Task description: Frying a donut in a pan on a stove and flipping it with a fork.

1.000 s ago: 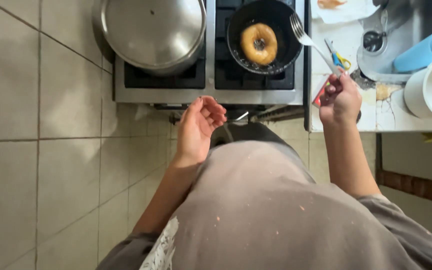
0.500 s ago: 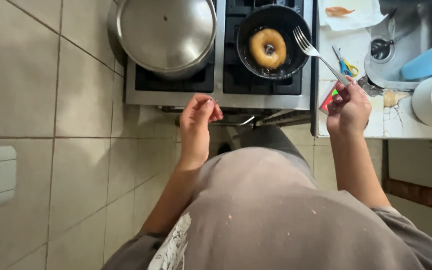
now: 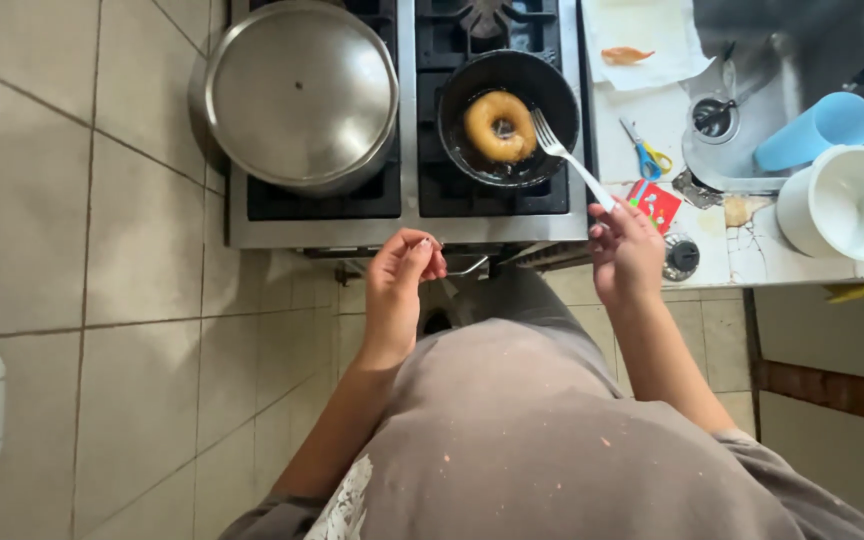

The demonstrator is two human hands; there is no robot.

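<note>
— At the stove (image 3: 407, 215), seen from above: your right hand (image 3: 627, 255) is closed round the white handle of a fork (image 3: 572, 160), its tines at the rim of the small black frying pan (image 3: 508, 118), just beside the golden ring doughnut (image 3: 499, 126) lying in the oil.

— And your left hand (image 3: 402, 285)?

— Empty, fingers loosely curled, held over the stove's front edge, touching nothing that shows.

— What stands around you?

— A big steel pot with its lid on (image 3: 300, 92) sits on the left burner. On the tabletop (image 3: 722, 245) to your right lie a sheet of paper (image 3: 644, 40), small scissors with yellow and blue handles (image 3: 644, 155), a red packet (image 3: 655, 203), a blue cup on its side (image 3: 817, 130) and a white pot (image 3: 847, 203).

— Which step does this look like?

— Tending the frying doughnut, by the look of it; the upper face is already browned. Getting the tines under or through the ring would call for a slow, level reach, wrist kept clear of the hot oil, so nothing splashes and the ring does not tear.
</note>
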